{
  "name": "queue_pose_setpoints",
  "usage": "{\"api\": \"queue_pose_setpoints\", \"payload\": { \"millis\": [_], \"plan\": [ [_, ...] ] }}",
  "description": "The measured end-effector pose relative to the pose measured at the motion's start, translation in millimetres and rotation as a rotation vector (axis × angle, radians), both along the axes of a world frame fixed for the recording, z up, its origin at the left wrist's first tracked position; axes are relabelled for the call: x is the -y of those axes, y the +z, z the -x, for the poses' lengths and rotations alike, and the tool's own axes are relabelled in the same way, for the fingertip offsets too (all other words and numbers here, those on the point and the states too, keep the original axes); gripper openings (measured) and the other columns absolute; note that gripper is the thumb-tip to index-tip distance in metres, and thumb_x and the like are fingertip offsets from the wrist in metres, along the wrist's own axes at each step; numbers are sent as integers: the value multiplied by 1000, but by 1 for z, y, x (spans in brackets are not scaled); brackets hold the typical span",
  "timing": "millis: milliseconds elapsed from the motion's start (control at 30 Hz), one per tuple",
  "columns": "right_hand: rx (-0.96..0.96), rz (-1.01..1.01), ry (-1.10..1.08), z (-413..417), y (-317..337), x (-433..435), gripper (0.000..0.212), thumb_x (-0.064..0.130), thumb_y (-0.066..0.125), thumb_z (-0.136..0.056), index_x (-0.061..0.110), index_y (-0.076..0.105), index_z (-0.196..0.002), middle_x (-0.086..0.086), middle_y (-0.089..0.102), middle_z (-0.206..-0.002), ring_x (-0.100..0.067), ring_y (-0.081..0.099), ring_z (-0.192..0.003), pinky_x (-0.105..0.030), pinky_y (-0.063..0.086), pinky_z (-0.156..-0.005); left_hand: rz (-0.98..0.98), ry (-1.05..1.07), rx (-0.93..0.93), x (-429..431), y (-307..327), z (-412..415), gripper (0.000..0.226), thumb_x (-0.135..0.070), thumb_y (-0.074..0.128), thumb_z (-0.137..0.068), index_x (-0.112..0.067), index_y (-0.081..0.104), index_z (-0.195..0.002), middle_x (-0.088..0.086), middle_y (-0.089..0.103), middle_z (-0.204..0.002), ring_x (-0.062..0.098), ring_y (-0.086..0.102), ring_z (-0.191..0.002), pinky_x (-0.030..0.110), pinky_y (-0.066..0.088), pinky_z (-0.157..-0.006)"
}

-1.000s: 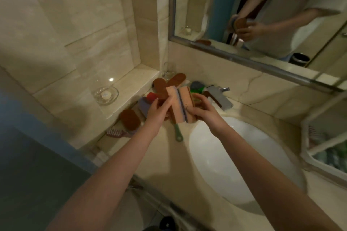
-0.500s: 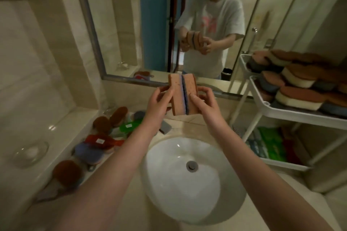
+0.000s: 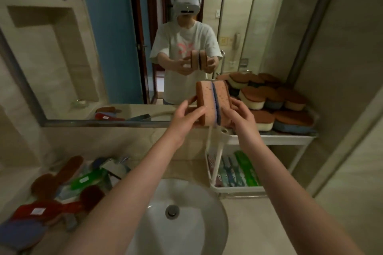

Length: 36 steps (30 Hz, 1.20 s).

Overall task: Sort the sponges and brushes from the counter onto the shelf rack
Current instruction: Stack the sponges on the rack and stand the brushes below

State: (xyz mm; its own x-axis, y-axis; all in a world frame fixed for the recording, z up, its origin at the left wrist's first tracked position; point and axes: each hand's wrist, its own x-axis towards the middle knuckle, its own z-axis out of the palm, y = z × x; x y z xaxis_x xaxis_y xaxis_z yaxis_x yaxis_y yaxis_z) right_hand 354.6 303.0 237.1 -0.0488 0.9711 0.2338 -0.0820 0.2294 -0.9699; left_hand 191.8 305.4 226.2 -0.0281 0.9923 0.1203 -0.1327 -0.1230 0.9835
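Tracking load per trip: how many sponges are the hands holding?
2, pressed together: the left sponge gripped by the left hand, the right sponge by the right hand.

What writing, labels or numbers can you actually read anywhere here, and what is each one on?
No text here can be read.
White sticker on the red brush: too blurred to read.
White label on the green brush: too blurred to read.
Pink print on the reflected T-shirt: a blurred shape, no letters legible.
Pair of sponges: no marking shows.
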Motion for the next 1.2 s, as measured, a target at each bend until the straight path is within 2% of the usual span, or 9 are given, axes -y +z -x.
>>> {"api": "queue_pose_setpoints", "payload": {
  "millis": [133,300,500,633,733,900,1033,1133,1200],
  "plan": [
    [52,-75,-199,-43,7,-18,36,35,67,-85,29,57,-119,4,62,-109,-13,62,-100,-25,56,-78,42,90,-126,-32,16,-30,67,-41,71,-77,-23,43,-135,2,55,-126,19,58,-109,39,52,-92],
    [140,-127,-311,-87,13,-47,50,56,68,-73,37,59,-119,5,59,-120,-13,60,-106,-41,56,-87,64,206,-502,-78,47,-70,69,-51,66,-77,-22,40,-134,4,53,-130,23,54,-114,34,47,-92],
    [161,-173,-323,-117,14,-67,55,58,66,-72,33,60,-121,3,58,-118,-9,59,-104,-40,55,-88,152,264,-829,-137,49,-101,83,-72,58,-59,-24,50,-127,7,55,-130,29,55,-113,33,46,-79],
    [147,-191,-315,-130,9,-74,56,58,65,-71,33,60,-121,3,58,-119,-10,58,-104,-40,55,-87,149,272,-949,-149,38,-111,84,-74,59,-59,-24,50,-127,9,56,-128,31,54,-114,38,47,-87],
    [150,-195,-307,-134,7,-79,55,60,63,-70,36,60,-120,5,58,-120,-10,57,-107,-41,54,-89,127,305,-985,-152,31,-114,67,-64,59,-74,-22,52,-124,9,57,-125,30,55,-112,36,46,-85],
    [163,-211,-269,-137,5,-80,52,55,66,-72,35,60,-119,6,57,-121,-7,55,-108,-38,53,-90,145,337,-1044,-146,31,-113,60,-63,43,-85,-21,51,-128,15,43,-134,36,48,-118,46,45,-97],
    [229,-260,-240,-142,6,-75,43,36,69,-83,29,58,-124,4,54,-122,1,52,-106,-25,49,-87,-93,524,-938,-115,29,-123,45,-46,46,-92,-15,53,-124,8,45,-128,28,39,-123,36,35,-101],
    [301,-272,-196,-158,10,-73,45,36,69,-82,31,56,-125,4,52,-125,-5,52,-111,-32,51,-93,-372,500,-899,-83,19,-135,28,-30,53,-90,-12,62,-109,5,53,-110,21,44,-110,27,36,-90],
    [356,-248,-175,-173,14,-71,45,34,70,-82,33,56,-124,4,51,-127,-12,52,-113,-37,51,-95,-466,418,-931,-69,7,-145,24,-25,56,-89,-10,66,-105,5,57,-104,19,47,-103,23,33,-83]
  ]
}}
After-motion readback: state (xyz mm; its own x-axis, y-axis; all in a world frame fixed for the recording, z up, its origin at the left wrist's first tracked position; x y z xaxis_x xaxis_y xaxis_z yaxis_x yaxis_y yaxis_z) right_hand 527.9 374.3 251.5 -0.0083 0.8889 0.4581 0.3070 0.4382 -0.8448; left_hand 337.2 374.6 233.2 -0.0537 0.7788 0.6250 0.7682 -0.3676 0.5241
